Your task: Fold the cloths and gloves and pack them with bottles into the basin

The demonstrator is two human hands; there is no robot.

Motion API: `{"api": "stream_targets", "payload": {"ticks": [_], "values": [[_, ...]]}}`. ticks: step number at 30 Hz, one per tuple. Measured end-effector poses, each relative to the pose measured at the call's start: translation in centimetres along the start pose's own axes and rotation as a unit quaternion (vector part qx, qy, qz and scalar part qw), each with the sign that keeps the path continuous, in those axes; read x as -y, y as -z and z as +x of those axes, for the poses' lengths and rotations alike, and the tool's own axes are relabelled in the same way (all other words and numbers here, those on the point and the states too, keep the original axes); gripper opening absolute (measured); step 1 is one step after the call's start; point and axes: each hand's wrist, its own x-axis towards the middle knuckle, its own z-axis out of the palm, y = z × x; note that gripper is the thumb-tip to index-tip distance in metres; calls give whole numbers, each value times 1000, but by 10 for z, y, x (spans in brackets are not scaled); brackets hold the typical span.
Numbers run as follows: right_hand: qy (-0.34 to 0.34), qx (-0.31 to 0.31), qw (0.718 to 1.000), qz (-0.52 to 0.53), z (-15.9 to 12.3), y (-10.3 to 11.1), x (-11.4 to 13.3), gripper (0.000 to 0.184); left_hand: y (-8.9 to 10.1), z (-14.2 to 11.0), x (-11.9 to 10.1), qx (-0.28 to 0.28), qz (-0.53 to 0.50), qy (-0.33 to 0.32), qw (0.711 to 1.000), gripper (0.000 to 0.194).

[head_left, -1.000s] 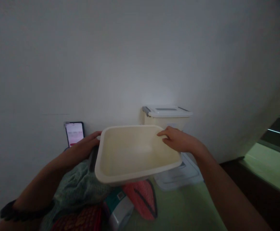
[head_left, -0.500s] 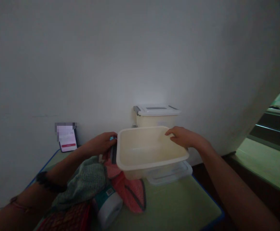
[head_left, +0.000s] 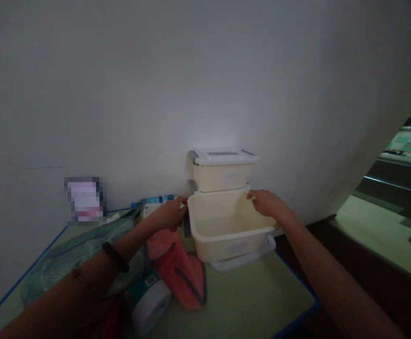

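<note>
Between my hands is a cream plastic storage box [head_left: 223,245], lidless and with nothing visible inside. My left hand [head_left: 172,214] grips its left rim, beside a grey side latch. My right hand [head_left: 267,205] pinches the far right part of the rim, fingers over the edge. Under the box lies a translucent lid [head_left: 242,260], partly covered by it. Just behind stands a smaller cream box with a white lid [head_left: 223,176], stacked on another lidded box that is mostly hidden.
On the green table [head_left: 241,301] to the left lie a red mesh cloth [head_left: 180,273], a green cloth [head_left: 81,249], a white roll with a teal label [head_left: 152,301] and blue-white packets [head_left: 152,205]. A phone [head_left: 85,200] leans on the wall. The table's blue edge drops off at right.
Both hands have lowered the box toward the lid and the stacked boxes, and it now sits more upright. My view has shifted, showing more of the table and the boxes behind.
</note>
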Motion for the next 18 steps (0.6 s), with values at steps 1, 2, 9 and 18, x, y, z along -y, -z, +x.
{"api": "stream_targets", "payload": {"ticks": [1, 2, 9, 18], "values": [[-1, -9, 1000, 1, -2, -2, 0, 29, 0, 1, 2, -1, 3, 0, 1000, 28], [-2, -21, 1000, 1, -4, -3, 1, 29, -1, 1, 4, -2, 5, 0, 1000, 28], [21, -130, 991, 23, -24, 5, 27, 32, -1, -3, 23, -7, 0, 3, 1000, 43], [207, -160, 958, 121, -58, 18, 110, 29, 45, -51, 62, -57, 68, 2, 996, 43]]}}
